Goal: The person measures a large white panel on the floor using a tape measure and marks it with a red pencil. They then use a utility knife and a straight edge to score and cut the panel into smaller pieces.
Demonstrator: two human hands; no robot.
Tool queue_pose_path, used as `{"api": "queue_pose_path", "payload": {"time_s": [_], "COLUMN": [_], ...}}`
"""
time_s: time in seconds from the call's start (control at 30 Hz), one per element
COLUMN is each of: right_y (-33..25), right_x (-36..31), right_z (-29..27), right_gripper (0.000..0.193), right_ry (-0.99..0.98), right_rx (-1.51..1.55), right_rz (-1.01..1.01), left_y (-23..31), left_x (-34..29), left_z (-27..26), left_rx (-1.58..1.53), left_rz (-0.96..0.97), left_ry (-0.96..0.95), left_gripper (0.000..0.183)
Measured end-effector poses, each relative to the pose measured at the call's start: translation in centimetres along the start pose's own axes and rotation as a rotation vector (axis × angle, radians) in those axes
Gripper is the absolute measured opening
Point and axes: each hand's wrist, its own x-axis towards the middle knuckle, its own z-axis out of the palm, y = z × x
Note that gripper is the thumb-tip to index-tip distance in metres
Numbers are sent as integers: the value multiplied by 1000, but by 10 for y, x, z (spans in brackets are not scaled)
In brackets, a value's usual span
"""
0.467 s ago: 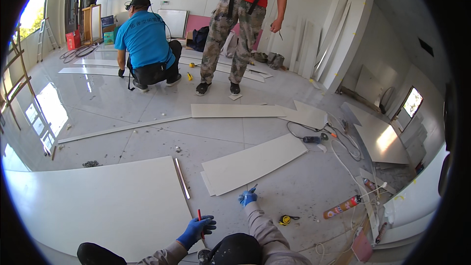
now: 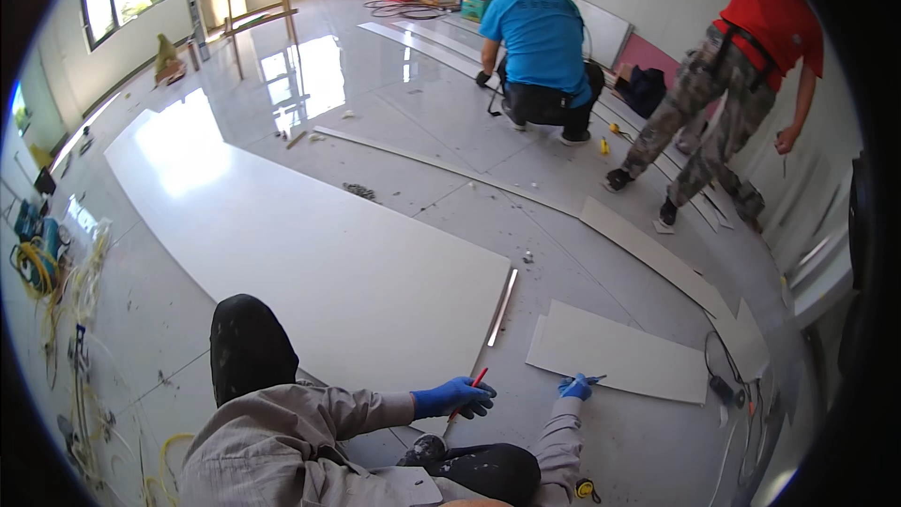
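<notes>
My left hand (image 2: 453, 399), in a blue glove, holds a slim red pencil (image 2: 480, 377) that points upward. It is over the near right corner of a large white panel (image 2: 310, 253) lying on the floor. My right hand (image 2: 576, 386), gloved in blue too, is by the near edge of a smaller white panel (image 2: 624, 352). Its fingers are closed on a thin, dark, pointed tool (image 2: 597, 379), too small to name. A narrow shiny metal strip (image 2: 503, 308) lies along the large panel's right end. Close to my right forearm is a yellow tape measure (image 2: 587, 490).
One person in a blue shirt (image 2: 537, 38) squats over long strips at the back. Another in a red shirt (image 2: 771, 23) stands at right. Long narrow panels (image 2: 648, 249) cross the floor. A corded power tool (image 2: 723, 390) lies at right; cables and tools (image 2: 39, 263) at left.
My view has swung left, so the panels and people sit further right, and the windows and left-side tools show. Both hands keep their hold. The person in red has an arm raised.
</notes>
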Motion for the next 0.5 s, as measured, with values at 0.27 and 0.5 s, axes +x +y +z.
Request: {"api": "queue_pose_path", "payload": {"time_s": [0.27, 0.5], "right_y": [-3, -29], "right_x": [-20, -71], "right_z": [53, 109], "right_gripper": [22, 19], "right_ry": [-312, -577], "right_rx": [100, 23], "right_rz": [38, 107], "left_y": [77, 172], "left_x": [-28, -98], "left_z": [13, -16], "left_rx": [390, 1563], "left_rz": [-44, 183], "left_ry": [-27, -188], "left_gripper": [39, 28]}}
